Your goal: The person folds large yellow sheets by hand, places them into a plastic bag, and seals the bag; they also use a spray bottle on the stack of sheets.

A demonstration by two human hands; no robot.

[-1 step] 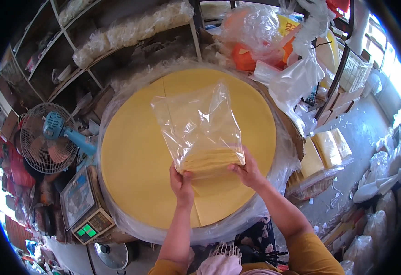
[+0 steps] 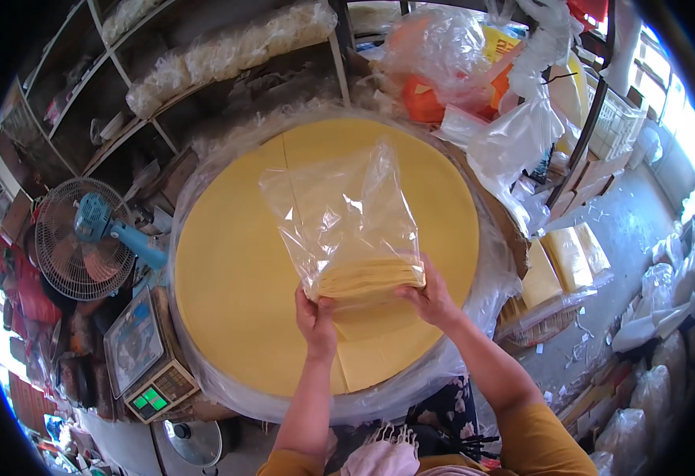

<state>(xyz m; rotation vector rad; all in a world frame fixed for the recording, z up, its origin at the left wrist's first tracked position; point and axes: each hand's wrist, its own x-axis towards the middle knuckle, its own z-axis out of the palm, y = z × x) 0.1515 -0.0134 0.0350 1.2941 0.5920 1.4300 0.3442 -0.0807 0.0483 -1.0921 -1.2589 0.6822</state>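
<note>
A clear plastic bag point(image 2: 347, 206) with a stack of yellow sheets point(image 2: 367, 276) at its near end is held over a round yellow tabletop point(image 2: 228, 262). My left hand point(image 2: 314, 317) grips the near left corner of the bag, thumb on top and fingers underneath. At the near right corner, my right hand point(image 2: 429, 297) closes on the bag in the same way. The far part of the bag is loose and crinkled, and it holds no sheets. The undersides of both hands are hidden.
Left of the table stand a blue fan point(image 2: 97, 226) and a weighing scale point(image 2: 145, 357) with a lit green display. Bagged yellow packs point(image 2: 558, 266) lie at the right. Shelves point(image 2: 109, 59) and plastic bags point(image 2: 514, 139) line the far side. A glass lid point(image 2: 192, 440) is below.
</note>
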